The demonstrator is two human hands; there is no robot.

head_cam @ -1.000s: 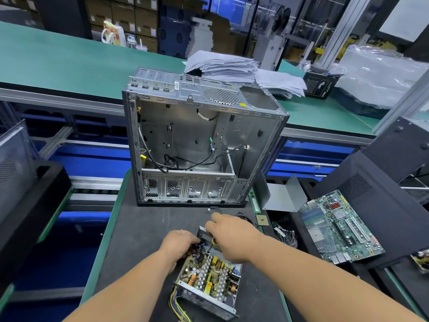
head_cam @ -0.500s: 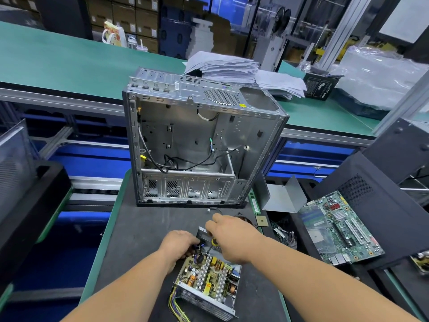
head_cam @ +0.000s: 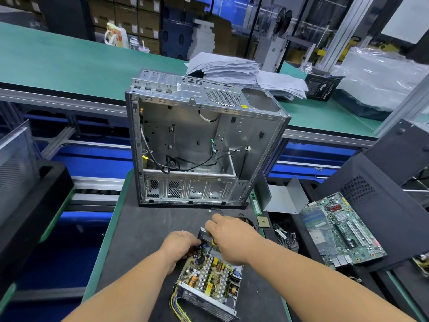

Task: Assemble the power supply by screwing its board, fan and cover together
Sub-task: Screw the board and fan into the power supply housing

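- Fingers of the right hand (head_cam: 232, 238) are curled shut around a tool with a yellow-and-black handle (head_cam: 214, 242), its tip angled down into the far end of the power supply (head_cam: 209, 277); the fingers of the left hand (head_cam: 180, 246) are bent and pressed against the unit's far left corner, though whether they pinch anything there I cannot tell.
- Compared with a second ago, almost nothing has moved: both hands sit at the same far end of the unit, and the right hand has only shifted a touch.
- Lying open-topped on the dark surface (head_cam: 144, 231), the power supply has its crowded board (head_cam: 210, 275) facing up.
- Its long axis runs from the near edge away toward the computer case (head_cam: 199, 145), leaning slightly left; the perforated metal end wall (head_cam: 206, 303) and a bundle of yellow and black wires (head_cam: 177, 306) point toward the person.
- A small black part (head_cam: 203, 234) stands at the far end, between the two hands.
- Beyond the hands, the computer case stands upright with its side open.
- Off to the right, a bent grey metal cover (head_cam: 282, 197) rests well apart from the unit, with a green motherboard (head_cam: 341, 231) further right.
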